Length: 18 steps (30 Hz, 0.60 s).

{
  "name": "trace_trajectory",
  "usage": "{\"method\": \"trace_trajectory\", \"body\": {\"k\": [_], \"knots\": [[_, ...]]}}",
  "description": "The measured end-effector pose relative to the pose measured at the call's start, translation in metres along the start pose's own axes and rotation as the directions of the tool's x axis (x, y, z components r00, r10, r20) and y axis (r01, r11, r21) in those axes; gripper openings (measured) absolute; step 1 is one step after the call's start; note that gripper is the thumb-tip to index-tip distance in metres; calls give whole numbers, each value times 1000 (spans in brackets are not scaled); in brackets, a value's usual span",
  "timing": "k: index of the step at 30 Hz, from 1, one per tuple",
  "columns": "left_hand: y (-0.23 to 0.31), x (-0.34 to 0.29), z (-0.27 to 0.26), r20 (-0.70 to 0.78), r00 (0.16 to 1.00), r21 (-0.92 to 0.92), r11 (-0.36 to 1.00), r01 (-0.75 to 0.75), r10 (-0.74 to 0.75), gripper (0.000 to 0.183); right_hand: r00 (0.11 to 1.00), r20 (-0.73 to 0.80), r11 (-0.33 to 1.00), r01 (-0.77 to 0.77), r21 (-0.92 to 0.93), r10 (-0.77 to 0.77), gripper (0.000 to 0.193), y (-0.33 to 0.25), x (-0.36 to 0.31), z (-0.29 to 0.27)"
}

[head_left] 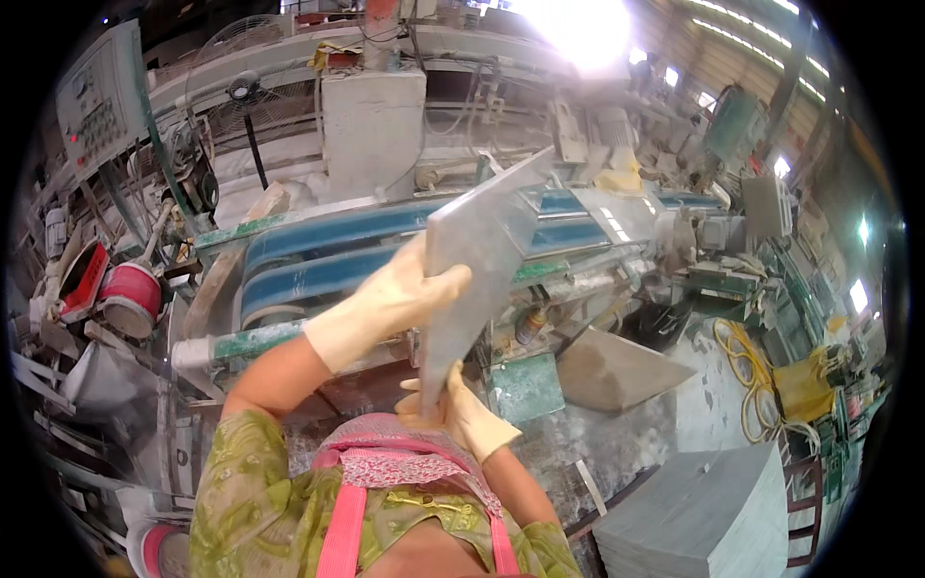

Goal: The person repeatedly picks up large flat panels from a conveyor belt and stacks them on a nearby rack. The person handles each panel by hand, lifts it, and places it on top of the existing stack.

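Observation:
A flat grey stone tile [487, 241] stands tilted on edge in front of me, held up between both hands. My left hand [409, 289], in a cream rubber glove, grips its left edge with the thumb across the face. Lower down, my right hand [462, 414], gloved alike, holds the bottom corner near my body; some of its fingers are hidden behind the tile. Beyond the tile runs a conveyor with two blue belts [337, 238], and another grey tile [617, 214] lies on it farther right.
At lower right stands a stack of grey tiles [699, 511]. A brownish tile [621, 371] leans by the conveyor's near side. A yellow hose [747, 376] lies coiled at right. Far left are a control panel [101, 96] and a pink bucket [130, 299]; a fan [245, 87] stands behind the belts.

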<state>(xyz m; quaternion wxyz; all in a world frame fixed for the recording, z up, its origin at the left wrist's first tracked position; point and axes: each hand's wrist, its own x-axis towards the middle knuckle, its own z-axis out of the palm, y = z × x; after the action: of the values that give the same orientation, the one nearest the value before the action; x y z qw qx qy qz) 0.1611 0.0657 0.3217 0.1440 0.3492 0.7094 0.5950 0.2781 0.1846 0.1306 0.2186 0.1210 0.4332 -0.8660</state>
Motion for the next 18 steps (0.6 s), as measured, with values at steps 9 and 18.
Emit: {"method": "trace_trajectory", "body": {"k": [9, 18], "knots": [[38, 32, -59, -144, 961, 458, 877, -146, 235, 36, 988, -78, 971, 114, -209, -132, 65, -55, 37, -38], [-12, 154, -124, -776, 475, 277, 901, -334, 415, 33, 721, -613, 819, 538, 200, -324, 60, -116, 39, -217]]}}
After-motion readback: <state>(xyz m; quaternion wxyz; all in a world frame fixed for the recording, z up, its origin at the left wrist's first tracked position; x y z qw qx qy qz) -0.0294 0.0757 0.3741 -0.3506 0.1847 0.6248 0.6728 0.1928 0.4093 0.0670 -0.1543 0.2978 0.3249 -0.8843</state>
